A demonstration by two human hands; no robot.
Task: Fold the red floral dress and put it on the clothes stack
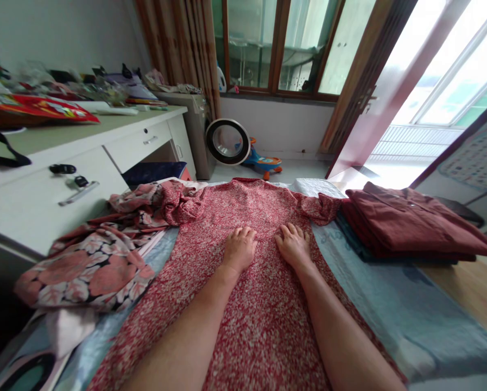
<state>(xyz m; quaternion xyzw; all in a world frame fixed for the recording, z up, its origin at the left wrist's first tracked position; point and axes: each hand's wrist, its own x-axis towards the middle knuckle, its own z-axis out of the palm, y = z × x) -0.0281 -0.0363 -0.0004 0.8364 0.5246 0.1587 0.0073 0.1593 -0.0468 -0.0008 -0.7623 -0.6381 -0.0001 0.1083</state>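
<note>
A red dress with a pale speckled print (263, 304) lies spread out in front of me, its collar at the far end and its short sleeves out to both sides. My left hand (240, 250) rests flat on its upper part, left of the middle. On the right half, level with it, my right hand (294, 245) lies palm down with the fingers slightly spread. Neither hand grips the cloth. Beneath the dress is a light blue cover (373, 304).
Crumpled floral clothing (100, 266) lies on the left. Folded dark red garments (414, 222) are stacked on the right. Beyond stand a cluttered white desk (145, 138), a washing machine with its round door (227, 142) open, and a blue and orange ride-on toy (265, 162).
</note>
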